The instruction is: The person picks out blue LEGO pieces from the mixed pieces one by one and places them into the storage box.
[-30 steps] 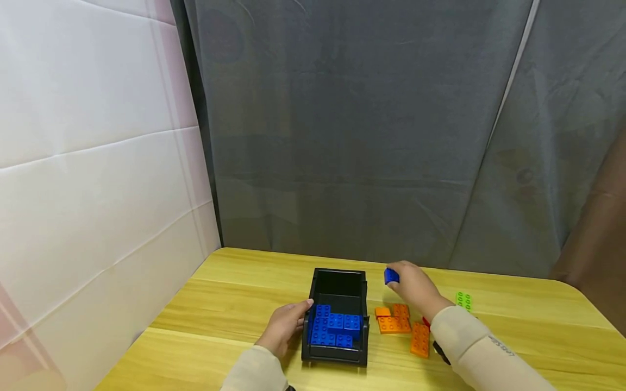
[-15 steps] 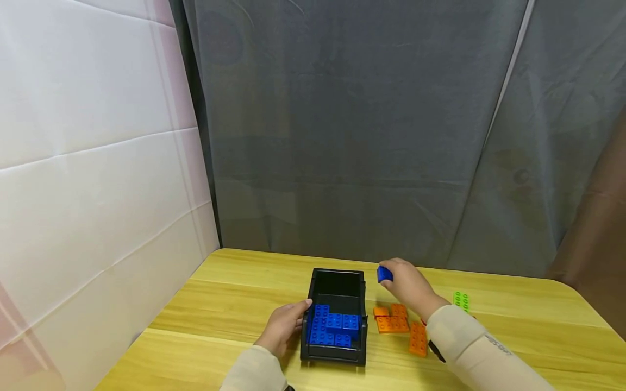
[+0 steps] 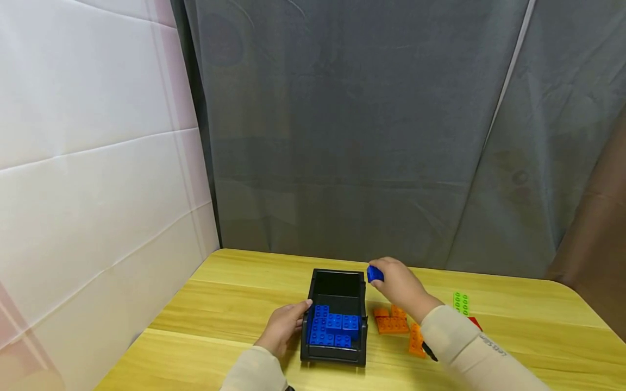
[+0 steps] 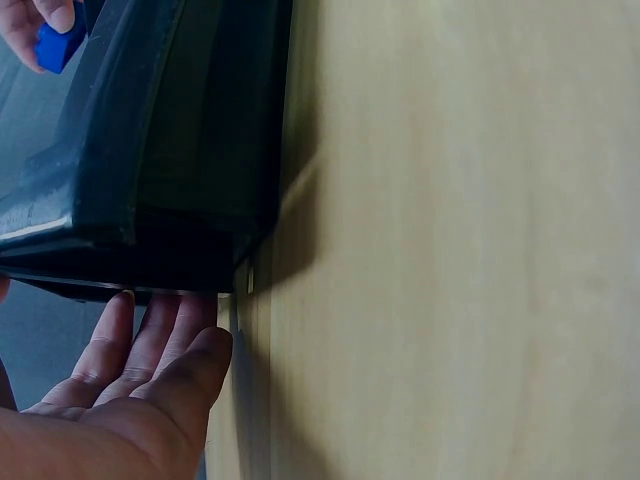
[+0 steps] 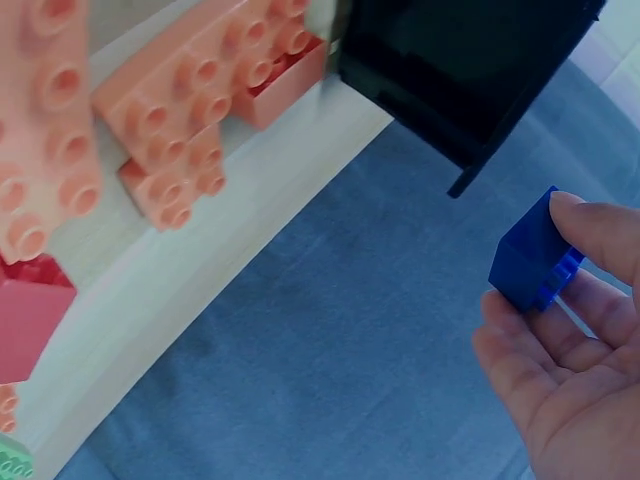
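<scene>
A blue toy building brick [image 3: 375, 273] is pinched between the thumb and fingers of my right hand [image 3: 398, 282]. The hand is raised just right of the far end of a black storage bin [image 3: 334, 355]. In the right wrist view the blue brick [image 5: 532, 252] is tilted, its studs toward the palm. My left hand [image 3: 285, 326] holds the bin's left side, thumb at the rim. The left wrist view shows the left hand's fingers [image 4: 190, 385] against the bin's outer wall. Several blue bricks [image 3: 323, 331] lie packed in the near half of the bin.
Several orange bricks [image 3: 393, 325] lie on the wooden table [image 3: 220, 304] right of the bin. A green brick [image 3: 461, 302] and a red brick [image 3: 475, 322] lie farther right, beside the right sleeve. A grey curtain [image 3: 332, 136] hangs behind the table.
My right hand has moved left with the blue brick, closer to the bin's far right corner. The left hand and the bin have stayed put.
</scene>
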`<state>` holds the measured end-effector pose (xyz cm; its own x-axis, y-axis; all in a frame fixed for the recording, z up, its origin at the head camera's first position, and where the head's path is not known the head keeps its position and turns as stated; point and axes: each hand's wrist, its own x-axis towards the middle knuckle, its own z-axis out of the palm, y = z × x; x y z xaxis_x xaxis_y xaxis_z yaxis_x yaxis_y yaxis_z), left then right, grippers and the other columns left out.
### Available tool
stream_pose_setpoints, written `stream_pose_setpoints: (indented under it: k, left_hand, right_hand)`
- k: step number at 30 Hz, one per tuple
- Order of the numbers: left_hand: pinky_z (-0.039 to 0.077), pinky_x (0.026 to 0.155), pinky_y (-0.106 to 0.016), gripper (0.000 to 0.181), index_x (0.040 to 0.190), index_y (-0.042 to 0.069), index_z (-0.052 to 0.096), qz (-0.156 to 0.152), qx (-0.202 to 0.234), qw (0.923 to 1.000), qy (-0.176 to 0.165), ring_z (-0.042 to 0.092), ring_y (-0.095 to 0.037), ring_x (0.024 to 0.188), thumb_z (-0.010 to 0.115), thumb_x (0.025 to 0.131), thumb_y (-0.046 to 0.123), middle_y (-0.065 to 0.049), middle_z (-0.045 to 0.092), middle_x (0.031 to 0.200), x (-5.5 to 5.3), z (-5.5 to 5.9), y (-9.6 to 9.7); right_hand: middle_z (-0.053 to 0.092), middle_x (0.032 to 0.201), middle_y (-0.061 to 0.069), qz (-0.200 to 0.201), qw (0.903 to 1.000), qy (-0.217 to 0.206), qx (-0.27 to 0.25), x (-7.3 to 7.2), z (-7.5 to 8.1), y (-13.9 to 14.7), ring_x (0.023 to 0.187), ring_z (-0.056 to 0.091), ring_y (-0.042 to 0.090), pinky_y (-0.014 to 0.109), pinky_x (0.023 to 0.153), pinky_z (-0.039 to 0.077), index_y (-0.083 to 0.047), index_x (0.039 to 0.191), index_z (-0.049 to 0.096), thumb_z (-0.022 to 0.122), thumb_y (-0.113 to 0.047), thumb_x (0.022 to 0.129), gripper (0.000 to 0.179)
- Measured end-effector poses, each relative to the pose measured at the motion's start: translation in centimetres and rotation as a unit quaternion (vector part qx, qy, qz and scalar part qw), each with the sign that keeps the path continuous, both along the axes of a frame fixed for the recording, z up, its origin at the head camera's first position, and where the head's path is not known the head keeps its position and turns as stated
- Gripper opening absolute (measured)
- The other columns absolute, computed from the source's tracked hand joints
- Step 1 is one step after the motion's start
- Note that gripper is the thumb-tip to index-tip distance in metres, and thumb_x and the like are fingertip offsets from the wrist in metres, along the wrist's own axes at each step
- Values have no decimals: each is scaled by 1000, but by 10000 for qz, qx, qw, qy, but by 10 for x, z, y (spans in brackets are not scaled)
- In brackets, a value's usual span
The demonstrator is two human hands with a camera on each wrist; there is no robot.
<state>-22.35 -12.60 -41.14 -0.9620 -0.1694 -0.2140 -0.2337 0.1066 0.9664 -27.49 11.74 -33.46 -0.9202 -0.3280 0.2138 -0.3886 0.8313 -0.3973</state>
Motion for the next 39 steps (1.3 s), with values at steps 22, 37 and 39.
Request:
stream_pose_setpoints:
  k: [22, 37, 39]
  left_hand:
    - [45, 99, -50, 63, 121, -11, 57, 47, 57, 10000, 21, 62, -29, 101, 62, 91, 44, -17, 66, 110, 1, 2, 4]
    - [44, 101, -52, 64, 124, -13, 55, 43, 108, 9999, 44, 60, -35, 108, 61, 92, 42, -21, 64, 116, 2, 4, 6]
    - [44, 101, -51, 63, 124, -13, 55, 30, 121, 9999, 53, 61, -35, 107, 61, 92, 41, -21, 65, 115, 2, 3, 6]
  right_hand:
    - [59, 128, 14, 200, 9997, 93, -69, 0, 10, -18, 115, 58, 33, 48, 95, 50, -4, 129, 59, 70, -14, 88, 43]
    - [57, 130, 14, 185, 9995, -177, -181, 6, 14, -29, 114, 58, 34, 48, 92, 52, -4, 130, 59, 70, -16, 89, 44]
    - [57, 131, 15, 190, 9995, -199, -184, 6, 14, -30, 115, 58, 34, 48, 92, 52, -4, 130, 59, 70, -16, 89, 44]
